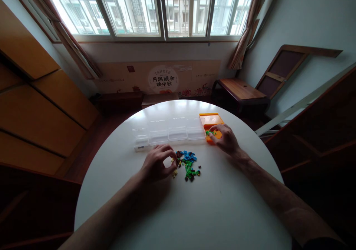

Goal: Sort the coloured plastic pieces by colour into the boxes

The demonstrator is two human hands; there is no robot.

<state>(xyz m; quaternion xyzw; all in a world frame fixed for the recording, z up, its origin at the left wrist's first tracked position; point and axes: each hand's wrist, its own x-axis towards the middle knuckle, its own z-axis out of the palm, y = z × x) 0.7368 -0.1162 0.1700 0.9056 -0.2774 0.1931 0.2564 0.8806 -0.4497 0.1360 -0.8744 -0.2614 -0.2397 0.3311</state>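
One round table [219,213] carries our work. Our two hands are well apart: the left hand [158,163] curls at the bricks [190,164] mid-table, the right hand [226,140] reaches into one orange box [208,126]; whether either grips anything, we cannot tell. Four clear boxes [178,135] line up towards the far edge, lids open, presumably for easy reach. The bricks are too many to count.

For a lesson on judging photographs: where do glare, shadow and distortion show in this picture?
Head view: the window is bright, partly washed out; head view: the table has glare along its far edge and a soft shadow near the left hand; head view: the cabinet leans, apparently from wide-angle stretch; head view: the blocks are too small to judge focus.
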